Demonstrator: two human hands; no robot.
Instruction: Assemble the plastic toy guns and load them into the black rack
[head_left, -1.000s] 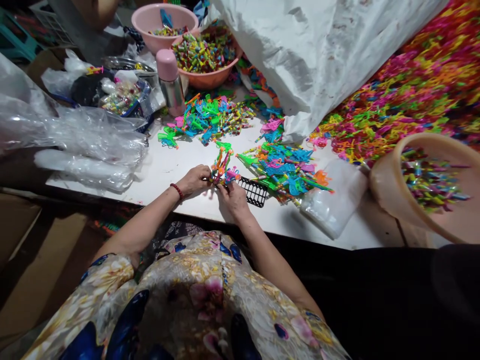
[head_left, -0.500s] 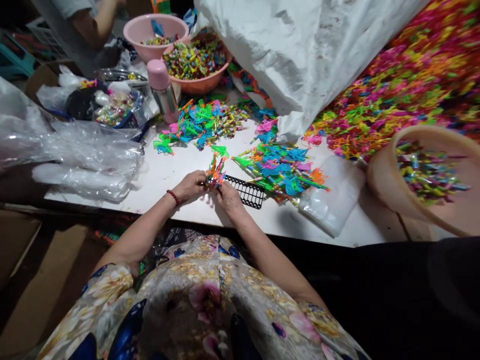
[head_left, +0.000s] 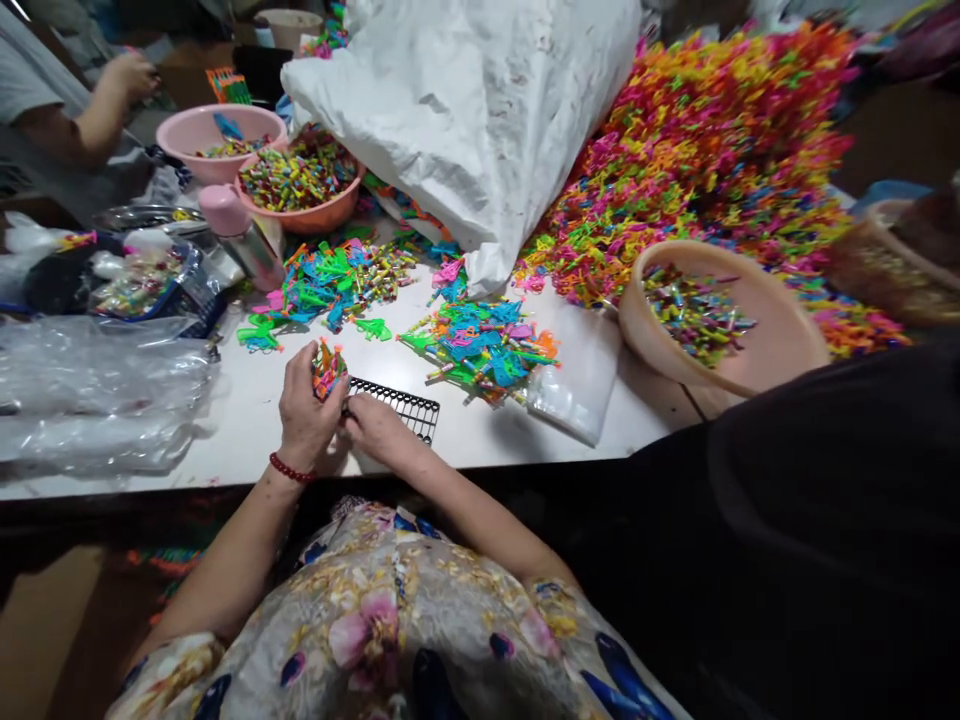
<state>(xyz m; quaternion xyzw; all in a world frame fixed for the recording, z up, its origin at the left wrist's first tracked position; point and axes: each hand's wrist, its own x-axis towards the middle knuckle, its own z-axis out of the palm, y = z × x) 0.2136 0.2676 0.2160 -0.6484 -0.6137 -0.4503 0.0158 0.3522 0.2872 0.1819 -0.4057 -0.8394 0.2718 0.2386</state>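
Note:
My left hand (head_left: 301,412), with a red bead bracelet at its wrist, curls around a small bunch of orange, pink and green plastic pieces (head_left: 328,368). Close beside it, my right hand (head_left: 381,428) has its fingers closed at the left end of a black grid rack (head_left: 401,405). The hands hide that end of the rack, so I cannot tell whether the bunch stands in it. Beyond the rack lies a pile of blue, green and pink plastic toy pieces (head_left: 480,345). A single green piece (head_left: 373,328) lies to the left of that pile.
Clear plastic bags lie at left (head_left: 97,390) and right (head_left: 581,385). Behind stand a pink-capped flask (head_left: 240,235), an orange bowl (head_left: 315,212) and a pink basin (head_left: 176,135). A beige tub (head_left: 780,330), white sack (head_left: 450,130) and large colourful heap (head_left: 697,150) fill the right. Another person's arm (head_left: 97,115) shows.
The view has swung right. My left hand has turned more upright around the bunch, and my right hand has drawn back from it to the rack. The green piece now lies on the table.

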